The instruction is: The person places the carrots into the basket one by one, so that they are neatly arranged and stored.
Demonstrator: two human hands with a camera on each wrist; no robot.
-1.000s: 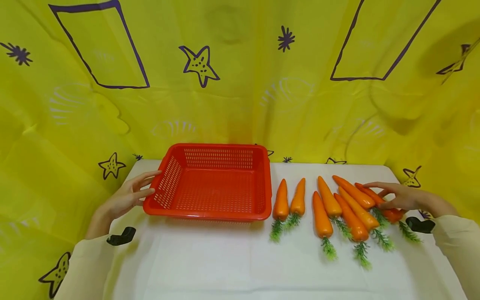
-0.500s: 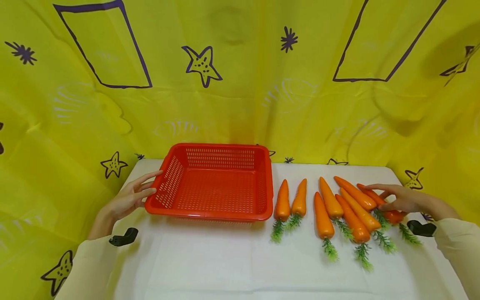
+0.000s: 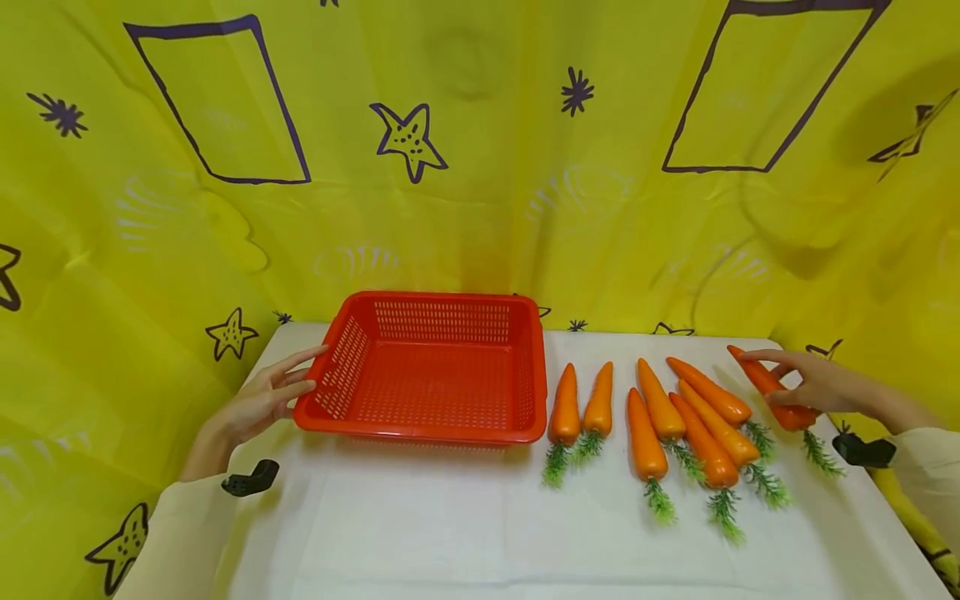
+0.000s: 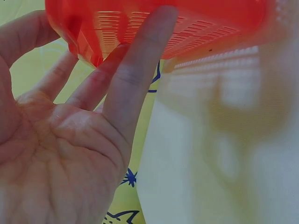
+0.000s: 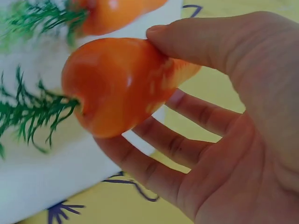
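My right hand (image 3: 813, 383) holds an orange toy carrot (image 3: 776, 396) at the table's right edge, its tip pointing up and left. In the right wrist view the thumb lies on top of that carrot (image 5: 117, 86), with fingers beneath it and green leaves trailing left. My left hand (image 3: 262, 400) touches the left side of a red plastic basket (image 3: 420, 429). Its fingers (image 4: 135, 70) look spread and fairly straight against the basket's side in the left wrist view. The basket is slotted and has nothing inside.
Two carrots (image 3: 566, 408) lie just right of the basket. Several more carrots (image 3: 705, 442) lie grouped between those and my right hand. A white cloth (image 3: 405, 525) covers the table, and a yellow patterned curtain (image 3: 480, 208) rises behind it and at the sides.
My right hand has drawn its carrot to the right, away from the group, and it appears slightly raised. My left hand and the basket have stayed put; the head view has shifted a little.
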